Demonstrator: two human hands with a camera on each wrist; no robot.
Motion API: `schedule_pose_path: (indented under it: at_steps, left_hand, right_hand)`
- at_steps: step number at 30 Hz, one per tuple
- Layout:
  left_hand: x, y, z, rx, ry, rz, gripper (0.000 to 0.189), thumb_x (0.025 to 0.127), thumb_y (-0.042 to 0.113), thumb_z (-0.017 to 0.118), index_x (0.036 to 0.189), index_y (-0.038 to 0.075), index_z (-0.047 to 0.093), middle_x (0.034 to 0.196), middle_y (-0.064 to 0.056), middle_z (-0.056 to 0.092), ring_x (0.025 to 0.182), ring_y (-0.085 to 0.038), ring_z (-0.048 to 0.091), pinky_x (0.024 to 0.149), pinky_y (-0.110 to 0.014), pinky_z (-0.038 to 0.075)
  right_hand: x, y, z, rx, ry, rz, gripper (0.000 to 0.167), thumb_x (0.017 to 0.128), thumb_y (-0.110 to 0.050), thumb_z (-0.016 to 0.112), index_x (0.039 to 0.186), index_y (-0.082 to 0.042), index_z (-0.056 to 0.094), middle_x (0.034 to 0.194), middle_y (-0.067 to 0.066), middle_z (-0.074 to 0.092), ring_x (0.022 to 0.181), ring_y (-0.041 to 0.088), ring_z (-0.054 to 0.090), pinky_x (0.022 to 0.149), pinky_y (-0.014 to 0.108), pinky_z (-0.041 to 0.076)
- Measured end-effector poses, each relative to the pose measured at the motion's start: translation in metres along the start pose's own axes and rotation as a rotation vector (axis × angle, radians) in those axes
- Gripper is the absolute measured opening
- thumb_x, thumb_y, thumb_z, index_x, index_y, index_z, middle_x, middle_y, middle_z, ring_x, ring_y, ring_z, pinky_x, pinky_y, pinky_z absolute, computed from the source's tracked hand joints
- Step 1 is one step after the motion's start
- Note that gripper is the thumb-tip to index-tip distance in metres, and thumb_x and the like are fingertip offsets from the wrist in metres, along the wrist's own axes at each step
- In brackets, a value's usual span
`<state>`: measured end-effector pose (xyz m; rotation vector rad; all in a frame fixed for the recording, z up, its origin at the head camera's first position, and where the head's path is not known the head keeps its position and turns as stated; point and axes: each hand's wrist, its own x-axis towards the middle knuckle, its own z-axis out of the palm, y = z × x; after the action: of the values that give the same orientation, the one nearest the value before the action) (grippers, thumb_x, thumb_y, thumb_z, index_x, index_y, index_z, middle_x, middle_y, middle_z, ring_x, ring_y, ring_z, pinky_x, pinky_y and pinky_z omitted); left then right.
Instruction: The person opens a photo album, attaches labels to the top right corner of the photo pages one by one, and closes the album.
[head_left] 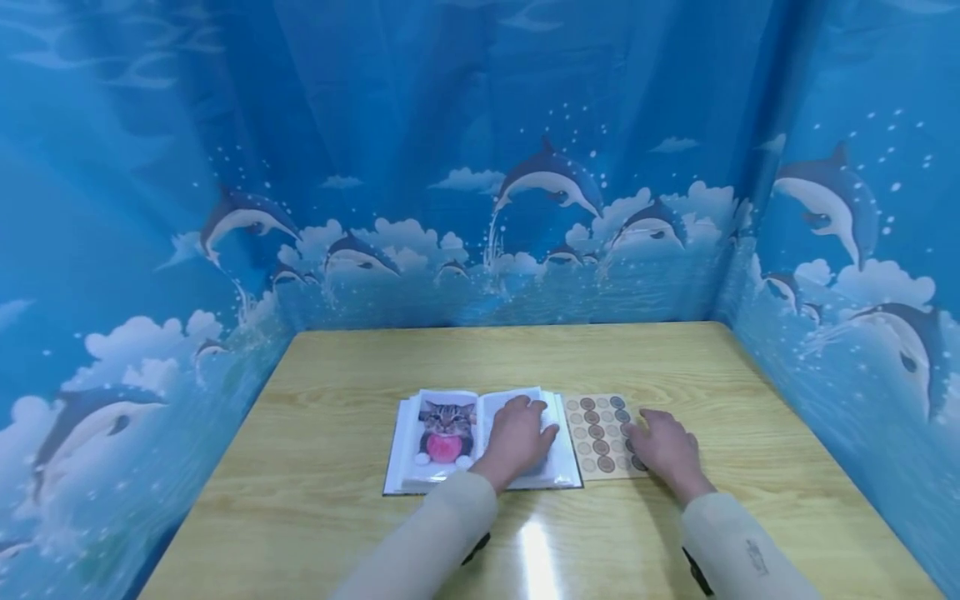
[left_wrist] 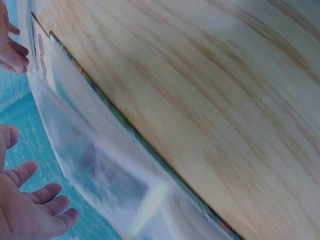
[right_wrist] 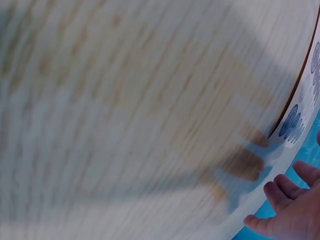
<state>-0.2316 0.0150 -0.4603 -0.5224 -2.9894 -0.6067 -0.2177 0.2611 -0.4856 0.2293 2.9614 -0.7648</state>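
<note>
The grip of the left hand (head_left: pixel 517 437) was slack, its fingers loosely spread above the right page of a book (head_left: pixel 486 421); whether a fingertip touched the paper could not be told. The book lay spread near the middle of the surface (head_left: pixel 352 383), toward its near side, with a cat picture (head_left: pixel 446 417) on the left page, the animal shown behind a round pink shape. The left wrist view showed a shiny clear sheet (left_wrist: pixel 85 155) over the page, and the hand's fingers apart from one another. Just beside the book's right edge lay a thin, pale board (head_left: pixel 603 433) with columns of round marks, some light and some dark. The right hand (head_left: pixel 666 446) was at the right edge of this board, its grip likewise relaxed and its fingers unclenched, covering part of the last dark column; contact there could not be told either. In the right wrist view a shadow (right_wrist: pixel 245 162) fell on the surface near that hand. Both arms came in from the near side in pale sleeves (head_left: pixel 420 542). Beyond the surface's far edge, and to left and right, hung a blue curtain (head_left: pixel 420 108) printed with leaping dolphins, clouds and water.
</note>
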Motion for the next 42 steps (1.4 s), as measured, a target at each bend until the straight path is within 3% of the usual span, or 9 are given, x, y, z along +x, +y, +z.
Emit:
schedule_pose_path:
  at_steps: [5,14,23,36,42]
  left_hand:
    - [0.006,0.011,0.018,0.059,0.002,0.011,0.045,0.096,0.042,0.062,0.130,0.013,0.063,0.136,-0.016,0.055,0.130,-0.031,0.047,0.110,-0.047,0.037]
    - [0.015,0.016,0.039,0.123,-0.040,-0.003,0.047,0.097,0.047,0.058,0.132,0.016,0.062,0.145,-0.020,0.046,0.140,-0.036,0.035,0.115,-0.054,0.028]
    - [0.012,0.021,0.048,0.280,-0.106,-0.008,0.053,0.096,0.057,0.052,0.136,0.023,0.061,0.157,-0.023,0.029,0.146,-0.039,0.022,0.116,-0.058,0.024]
    - [0.011,0.025,0.055,0.313,-0.144,-0.021,0.055,0.096,0.061,0.049,0.141,0.030,0.056,0.161,-0.020,0.022,0.149,-0.037,0.015,0.117,-0.059,0.016]
    - [0.009,0.027,0.054,0.358,-0.154,0.023,0.052,0.098,0.059,0.045,0.141,0.034,0.055,0.162,-0.016,0.021,0.149,-0.036,0.014,0.117,-0.061,0.016]
  right_hand:
    - [0.001,-0.001,0.003,-0.016,0.001,-0.008,0.063,0.102,-0.038,0.043,0.143,0.010,0.041,0.145,0.037,0.035,0.132,0.056,0.032,0.106,0.076,0.016]
    - [0.002,0.001,0.004,-0.049,0.015,-0.009,0.062,0.102,-0.038,0.044,0.141,0.010,0.044,0.144,0.038,0.035,0.130,0.057,0.033,0.105,0.076,0.017]
    - [-0.003,-0.001,0.003,-0.079,0.004,0.001,0.063,0.103,-0.040,0.041,0.140,0.011,0.044,0.146,0.040,0.030,0.133,0.058,0.029,0.106,0.076,0.014]
    - [-0.004,0.000,0.010,-0.120,0.019,-0.025,0.060,0.103,-0.038,0.038,0.137,0.010,0.047,0.145,0.040,0.032,0.133,0.058,0.029,0.105,0.078,0.012]
    - [-0.005,-0.003,0.011,-0.114,0.023,-0.037,0.057,0.103,-0.036,0.041,0.137,0.010,0.049,0.144,0.040,0.034,0.133,0.058,0.030,0.105,0.079,0.012]
